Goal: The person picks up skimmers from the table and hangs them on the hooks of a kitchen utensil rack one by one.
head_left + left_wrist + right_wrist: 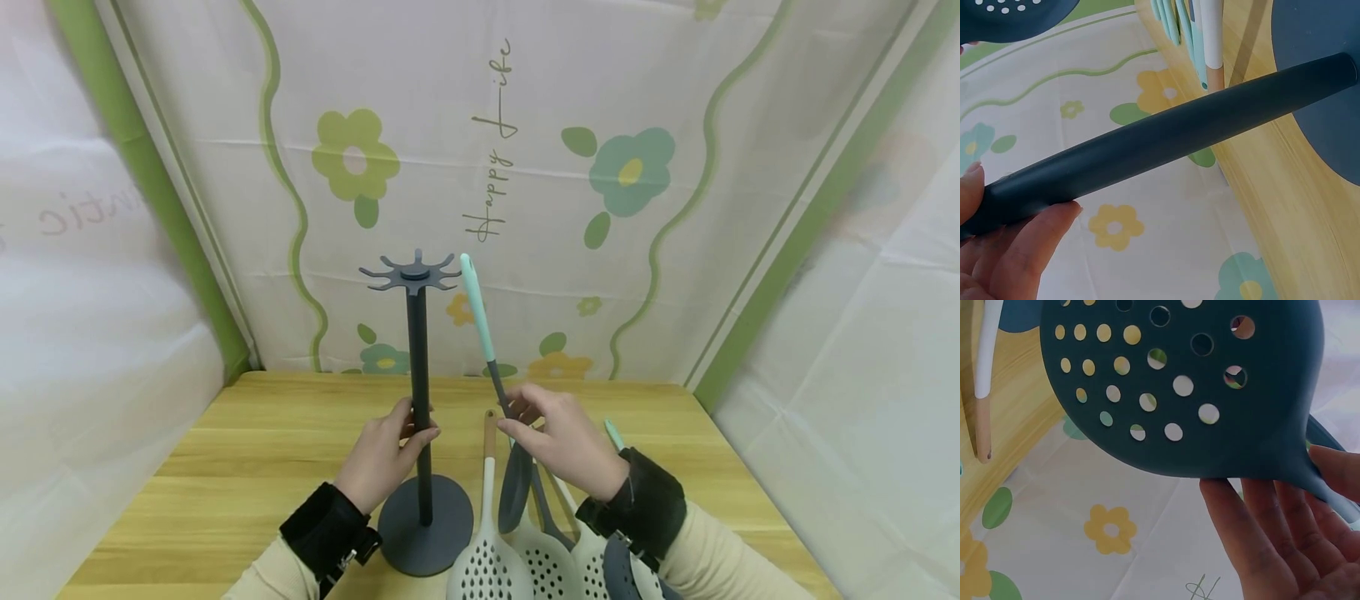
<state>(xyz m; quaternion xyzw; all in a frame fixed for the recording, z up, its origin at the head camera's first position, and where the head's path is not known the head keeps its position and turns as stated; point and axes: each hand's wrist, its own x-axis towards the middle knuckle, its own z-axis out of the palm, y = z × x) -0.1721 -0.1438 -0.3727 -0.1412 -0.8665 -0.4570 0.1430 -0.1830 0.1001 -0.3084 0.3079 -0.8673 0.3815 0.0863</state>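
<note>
A dark utensil stand point(417, 350) has a round base on the table and a ring of hooks at its top. My left hand point(382, 458) grips its post partway up, thumb and fingers on either side. In the left wrist view the post point(1166, 137) crosses the picture. My right hand point(562, 437) pinches a dark skimmer point(515, 492) near the neck. Its mint handle point(477, 308) points up, just right of the hooks, apart from them. The right wrist view shows the skimmer's round perforated head point(1141, 447) close up, with the right hand point(1291, 537) below its neck.
Several more utensils lie close together at the front, right of the stand. Among them are a white skimmer with a wooden handle point(490, 437) and a dark perforated one point(619, 571). A printed cloth wall point(420, 192) rises behind the wooden table point(300, 417).
</note>
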